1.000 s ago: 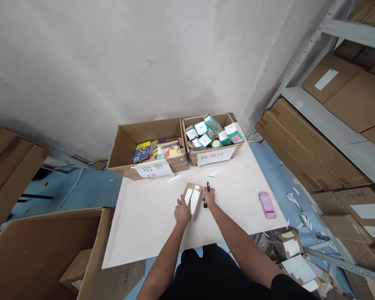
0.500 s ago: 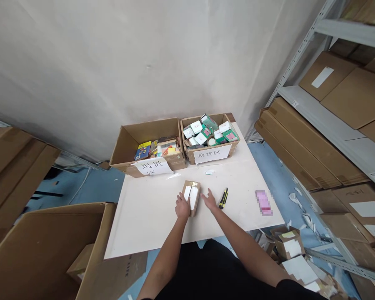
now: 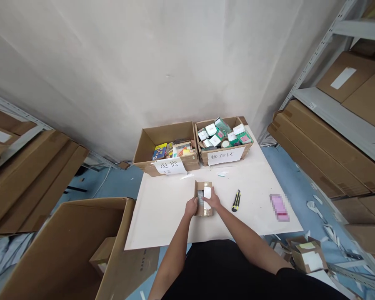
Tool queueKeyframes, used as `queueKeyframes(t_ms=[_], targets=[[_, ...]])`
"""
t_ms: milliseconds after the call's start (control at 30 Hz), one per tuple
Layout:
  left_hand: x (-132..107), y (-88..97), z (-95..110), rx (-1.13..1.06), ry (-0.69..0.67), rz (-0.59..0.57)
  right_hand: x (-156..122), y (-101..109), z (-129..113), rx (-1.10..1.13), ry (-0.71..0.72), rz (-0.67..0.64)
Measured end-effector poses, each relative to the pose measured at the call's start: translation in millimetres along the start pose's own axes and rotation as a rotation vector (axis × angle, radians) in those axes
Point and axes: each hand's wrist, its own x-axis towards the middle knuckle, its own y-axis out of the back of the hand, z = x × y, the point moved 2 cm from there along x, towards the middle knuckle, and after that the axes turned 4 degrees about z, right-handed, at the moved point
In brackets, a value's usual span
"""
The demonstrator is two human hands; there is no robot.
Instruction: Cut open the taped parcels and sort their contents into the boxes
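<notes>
A small brown cardboard parcel (image 3: 203,192) with a white label lies on the white table (image 3: 162,212) in front of me. My left hand (image 3: 191,206) grips its left edge, fingers curled. My right hand (image 3: 213,201) rests on its right side, fingers on the top by the label. A black and yellow utility knife (image 3: 236,200) lies on the table just right of my right hand, untouched.
Two open cardboard boxes with paper signs stand at the table's far edge: the left box (image 3: 150,143) holds books, the right box (image 3: 237,152) small green and white packs. A pink item (image 3: 279,207) lies at the right. A large open carton (image 3: 65,246) stands at the lower left; shelves of cartons (image 3: 331,137) line the right.
My right hand let go of the utility knife, which now lies on the table to the right, and came onto the parcel. The parcel has been turned. The view shifted sideways.
</notes>
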Motion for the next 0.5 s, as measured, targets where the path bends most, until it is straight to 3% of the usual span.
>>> queueKeyframes(t_ms=[167,267,367,500], targets=[[-4,-3.2,1,0.003,0.033,0.033,-8,-17,-15,-0.131,-0.097,-0.012],[-6,-8.1,4,0.01,0.059,0.057,-4,-5,-13,-0.011,-0.127,-0.06],[-4,-10.9,6,0.006,0.089,0.075,-3,11,-10,0.175,-0.066,-0.071],[2,-1.4,-8,-0.035,0.11,0.077,-8,21,-5,0.35,-0.028,-0.149]])
